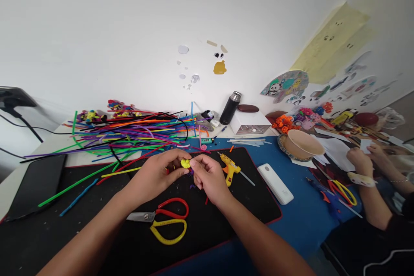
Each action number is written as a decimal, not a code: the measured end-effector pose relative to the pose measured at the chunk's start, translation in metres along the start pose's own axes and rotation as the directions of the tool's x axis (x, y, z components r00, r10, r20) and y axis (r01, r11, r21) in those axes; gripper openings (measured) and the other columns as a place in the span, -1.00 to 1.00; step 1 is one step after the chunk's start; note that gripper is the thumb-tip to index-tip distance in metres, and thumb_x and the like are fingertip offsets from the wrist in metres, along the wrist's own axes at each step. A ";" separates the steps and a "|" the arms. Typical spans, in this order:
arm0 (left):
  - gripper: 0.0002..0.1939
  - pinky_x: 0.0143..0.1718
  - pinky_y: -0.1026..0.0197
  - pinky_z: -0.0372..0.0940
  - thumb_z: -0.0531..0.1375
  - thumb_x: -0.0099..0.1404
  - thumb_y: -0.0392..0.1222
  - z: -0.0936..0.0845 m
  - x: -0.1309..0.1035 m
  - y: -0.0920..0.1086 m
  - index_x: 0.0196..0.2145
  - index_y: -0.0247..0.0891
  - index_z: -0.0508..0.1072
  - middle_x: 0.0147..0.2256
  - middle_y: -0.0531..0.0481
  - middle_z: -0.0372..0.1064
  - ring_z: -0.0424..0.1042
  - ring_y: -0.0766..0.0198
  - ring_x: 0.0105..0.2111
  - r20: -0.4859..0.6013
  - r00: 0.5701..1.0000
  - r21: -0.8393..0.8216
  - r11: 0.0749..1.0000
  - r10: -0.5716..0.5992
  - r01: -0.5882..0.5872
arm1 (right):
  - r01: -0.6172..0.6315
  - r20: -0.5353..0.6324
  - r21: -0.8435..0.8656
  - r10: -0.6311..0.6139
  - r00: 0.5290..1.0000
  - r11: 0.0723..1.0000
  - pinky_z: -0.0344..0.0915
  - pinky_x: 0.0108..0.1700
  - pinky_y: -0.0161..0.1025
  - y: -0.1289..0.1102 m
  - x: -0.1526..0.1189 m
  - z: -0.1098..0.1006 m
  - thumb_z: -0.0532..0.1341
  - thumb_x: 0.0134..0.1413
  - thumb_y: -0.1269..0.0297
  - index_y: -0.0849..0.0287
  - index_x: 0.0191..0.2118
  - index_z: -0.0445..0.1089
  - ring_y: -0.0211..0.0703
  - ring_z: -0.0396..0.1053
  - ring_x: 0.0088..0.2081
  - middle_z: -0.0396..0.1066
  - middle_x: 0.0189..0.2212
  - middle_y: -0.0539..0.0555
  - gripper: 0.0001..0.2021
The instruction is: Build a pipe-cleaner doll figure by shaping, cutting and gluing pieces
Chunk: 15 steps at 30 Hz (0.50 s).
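Observation:
A small, bunched yellow pipe-cleaner piece (pixel 185 163) is pinched between the fingers of my left hand (pixel 160 176) and my right hand (pixel 209 177). A bit of purple shows just under it, close to my right fingers; whether it is attached I cannot tell. Some red peeks out by my left fingers, mostly hidden. Below the hands, scissors (pixel 170 221) with one red and one yellow handle lie on the black mat (pixel 223 233). A yellow glue gun (pixel 230 168) with a glue stick in its back rests right of my right hand.
Many coloured pipe cleaners (pixel 139 131) are heaped behind my hands. A black tablet-like slab (pixel 37 185) lies at left. Rightward are a white power bank (pixel 275 183), a bowl (pixel 304 144), a black flask (pixel 230 108) and a white box (pixel 250 121). A co-worker's hands (pixel 359 161) hold paper.

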<state>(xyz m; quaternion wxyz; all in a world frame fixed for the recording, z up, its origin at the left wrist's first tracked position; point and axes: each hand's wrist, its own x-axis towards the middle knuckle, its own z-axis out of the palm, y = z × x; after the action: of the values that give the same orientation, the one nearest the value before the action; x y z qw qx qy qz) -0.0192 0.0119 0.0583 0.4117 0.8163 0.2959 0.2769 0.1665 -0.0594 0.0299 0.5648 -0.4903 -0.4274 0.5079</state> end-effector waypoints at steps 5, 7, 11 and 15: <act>-0.79 -0.28 0.23 0.36 0.23 0.40 -0.14 0.000 0.001 0.003 -0.04 -0.12 0.55 -0.22 0.03 0.60 0.50 0.22 -0.33 0.009 1.000 -0.019 1.000 0.007 -0.007 | -0.007 -0.003 0.010 0.007 1.000 1.000 -0.06 -0.62 -0.35 0.002 0.000 0.000 0.39 0.19 -0.19 0.14 -0.32 0.42 -0.39 0.05 -0.72 0.15 -0.72 -0.23 -0.55; -0.80 -0.26 0.23 0.36 0.23 0.39 -0.14 0.001 0.001 0.003 -0.05 -0.12 0.56 -0.19 0.02 0.61 0.51 0.23 -0.32 0.008 1.000 -0.021 1.000 0.007 -0.006 | -0.011 -0.004 0.016 0.011 1.000 1.000 -0.05 -0.62 -0.35 0.003 0.000 0.000 0.39 0.19 -0.19 0.14 -0.33 0.42 -0.39 0.05 -0.71 0.15 -0.72 -0.23 -0.55; -0.81 -0.25 0.22 0.37 0.23 0.39 -0.16 0.002 0.001 0.000 -0.07 -0.13 0.57 -0.19 0.01 0.61 0.53 0.21 -0.30 0.008 1.000 -0.037 0.999 0.006 -0.006 | -0.014 -0.005 0.025 0.015 1.000 1.000 -0.05 -0.62 -0.35 0.002 -0.001 0.000 0.39 0.19 -0.18 0.14 -0.33 0.42 -0.38 0.05 -0.71 0.14 -0.72 -0.23 -0.56; -0.82 -0.23 0.21 0.38 0.23 0.40 -0.17 0.004 0.001 -0.002 -0.07 -0.13 0.57 -0.20 0.01 0.61 0.53 0.20 -0.29 0.014 1.000 -0.048 0.999 0.003 -0.003 | -0.014 -0.008 0.032 0.015 1.000 0.999 -0.06 -0.62 -0.35 0.002 -0.001 0.000 0.40 0.18 -0.18 0.14 -0.33 0.42 -0.38 0.04 -0.72 0.14 -0.72 -0.23 -0.56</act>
<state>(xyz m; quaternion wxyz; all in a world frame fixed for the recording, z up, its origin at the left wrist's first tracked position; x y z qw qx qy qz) -0.0164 0.0121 0.0549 0.4329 0.8084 0.2851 0.2789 0.1664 -0.0603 0.0276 0.5707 -0.4864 -0.4133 0.5166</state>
